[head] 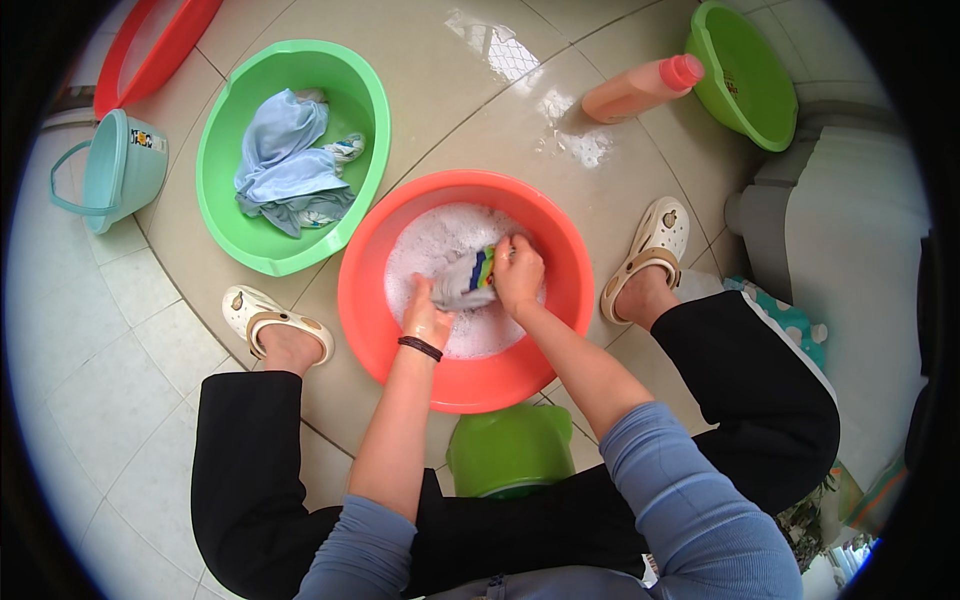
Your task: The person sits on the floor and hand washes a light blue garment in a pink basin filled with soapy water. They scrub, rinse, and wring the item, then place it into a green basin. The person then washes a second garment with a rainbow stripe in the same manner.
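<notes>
A red plastic basin (465, 390) full of suds (420, 251) stands on the floor before me. Over the foam, a wet grey cloth (456, 289) with a navy, green and yellow striped band stretches between my hands. My right hand (519, 276) grips the banded end, its fingers curled into the fabric. At the other end my left hand (429, 311) supports the cloth, palm turned up and thumb raised; its fingers are partly hidden under cloth and foam. To the left, a light green basin (364, 150) holds a pale blue garment (289, 131) and other wet clothes.
A pink bottle with a red cap (630, 88) stands on wet tiles, near a green basin (757, 90) leaning at the right. A light blue bucket (127, 172) and another red basin (154, 56) are at the left. A green stool-like plastic object (510, 450) is between my legs.
</notes>
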### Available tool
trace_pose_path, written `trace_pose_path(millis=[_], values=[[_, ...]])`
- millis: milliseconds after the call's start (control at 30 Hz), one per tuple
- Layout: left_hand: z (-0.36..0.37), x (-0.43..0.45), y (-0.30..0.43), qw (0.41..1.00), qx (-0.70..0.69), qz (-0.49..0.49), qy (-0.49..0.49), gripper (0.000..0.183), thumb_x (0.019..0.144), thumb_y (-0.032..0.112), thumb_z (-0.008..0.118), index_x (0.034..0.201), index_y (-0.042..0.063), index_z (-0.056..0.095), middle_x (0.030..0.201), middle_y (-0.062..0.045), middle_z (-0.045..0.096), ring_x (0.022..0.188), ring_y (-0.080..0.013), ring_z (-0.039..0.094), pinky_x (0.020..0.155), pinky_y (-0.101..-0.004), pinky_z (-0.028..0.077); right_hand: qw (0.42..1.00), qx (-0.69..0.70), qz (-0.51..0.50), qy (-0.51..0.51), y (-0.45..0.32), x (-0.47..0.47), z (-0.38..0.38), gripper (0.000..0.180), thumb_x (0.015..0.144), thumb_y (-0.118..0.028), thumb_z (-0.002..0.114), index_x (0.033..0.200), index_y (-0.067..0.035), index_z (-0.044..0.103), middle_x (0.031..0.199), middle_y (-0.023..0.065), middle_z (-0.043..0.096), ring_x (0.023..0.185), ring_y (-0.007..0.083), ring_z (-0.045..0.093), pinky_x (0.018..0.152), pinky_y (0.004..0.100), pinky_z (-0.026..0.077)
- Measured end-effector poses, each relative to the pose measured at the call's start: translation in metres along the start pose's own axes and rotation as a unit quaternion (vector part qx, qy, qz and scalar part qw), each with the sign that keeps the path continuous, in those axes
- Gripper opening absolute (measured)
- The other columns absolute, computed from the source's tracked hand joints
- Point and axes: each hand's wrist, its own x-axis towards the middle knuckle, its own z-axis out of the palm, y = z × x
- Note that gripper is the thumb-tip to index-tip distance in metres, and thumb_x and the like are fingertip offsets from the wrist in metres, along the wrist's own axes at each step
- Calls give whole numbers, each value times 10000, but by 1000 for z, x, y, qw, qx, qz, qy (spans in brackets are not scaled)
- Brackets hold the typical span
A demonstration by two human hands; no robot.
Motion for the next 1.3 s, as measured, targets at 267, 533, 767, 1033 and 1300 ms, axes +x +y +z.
trace_pose_path(millis=[267,533,767,1033,1300], values=[[-40,36,-4,986,-98,-98,-95,481,880,508,488,1196,151,429,1093,-93,533,924,-223,565,747,-361,503,963,212,-79,-144,-42,-93,20,105,766,-142,588,787,-40,581,734,180,599,766,342,586,661,422,463],[50,-18,-22,995,23,-84,-42,290,912,328,458,1059,95,549,744,-15,582,685,-126,569,559,-266,466,997,34,49,-57,-43,-34,5,191,755,-198,572,679,-26,608,610,214,563,595,353,577,541,434,450],[37,-21,-17,996,48,-58,-42,355,889,345,497,1131,93,556,965,-38,620,856,-171,602,720,-303,486,997,48,-44,-52,-39,-38,6,190,780,-183,558,718,-14,622,556,207,544,532,356,579,523,435,449],[-55,35,-7,951,-61,-54,-300,198,841,321,557,829,125,529,752,-1,532,682,-160,511,613,-284,424,982,113,-132,-76,-60,-82,20,197,749,-218,564,688,-31,575,578,198,566,543,378,573,545,467,457],[-27,10,6,989,32,112,89,310,949,285,453,1181,82,481,1154,-68,562,1061,-195,534,887,-376,444,996,-19,-60,55,1,-1,12,280,793,-320,601,856,-48,581,911,197,550,883,357,518,760,472,399]])
